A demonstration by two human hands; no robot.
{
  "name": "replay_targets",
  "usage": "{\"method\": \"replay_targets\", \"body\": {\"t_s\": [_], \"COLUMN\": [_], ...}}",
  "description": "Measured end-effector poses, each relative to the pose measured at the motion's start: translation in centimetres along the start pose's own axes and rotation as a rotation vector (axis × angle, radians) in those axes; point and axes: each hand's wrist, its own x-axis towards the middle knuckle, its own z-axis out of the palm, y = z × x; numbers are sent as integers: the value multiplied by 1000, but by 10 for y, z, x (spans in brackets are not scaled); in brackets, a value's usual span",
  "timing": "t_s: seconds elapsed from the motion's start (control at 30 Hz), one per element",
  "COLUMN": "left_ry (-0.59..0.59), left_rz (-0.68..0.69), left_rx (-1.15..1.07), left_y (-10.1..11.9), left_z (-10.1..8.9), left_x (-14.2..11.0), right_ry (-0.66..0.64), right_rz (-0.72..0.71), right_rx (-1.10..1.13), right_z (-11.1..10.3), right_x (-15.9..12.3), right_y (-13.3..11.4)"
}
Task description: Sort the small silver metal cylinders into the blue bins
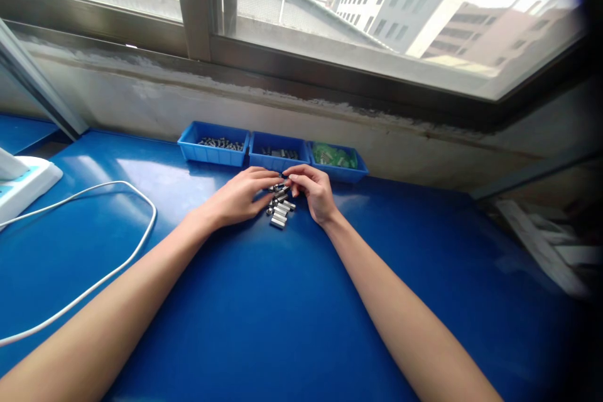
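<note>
Several small silvery metal pieces [279,217] lie in a loose column on the blue tabletop [264,301], between my two hands. On their left, my left hand [245,195] rests with its fingers stretched out over the far end of the column, its thumb beside the pieces. My right hand [315,191] is on the other side, thumb and forefinger pinched together near the left fingertips. Whatever sits in that pinch is too small to make out. Behind the hands stand a blue bin with small metal parts [214,154] and a middle blue bin [277,159] with darker metal pieces.
A third blue bin [346,173] holds green plastic-looking material. At the left are a white power strip [32,185] and a white cable [153,213] looping across the table. The wall and window frame [330,78] rise behind the bins.
</note>
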Motion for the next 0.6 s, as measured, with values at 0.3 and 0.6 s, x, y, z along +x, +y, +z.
{"method": "replay_targets", "body": {"t_s": [0.3,0.6], "left_ry": [-6,-35], "left_rz": [-12,-85], "left_rx": [107,205], "left_y": [-6,-16], "left_z": [3,-8], "left_x": [-3,-8], "right_ry": [-12,-14], "right_rz": [6,5], "right_rx": [-7,-2], "right_z": [-1,-1], "right_x": [1,1], "right_y": [3,2]}}
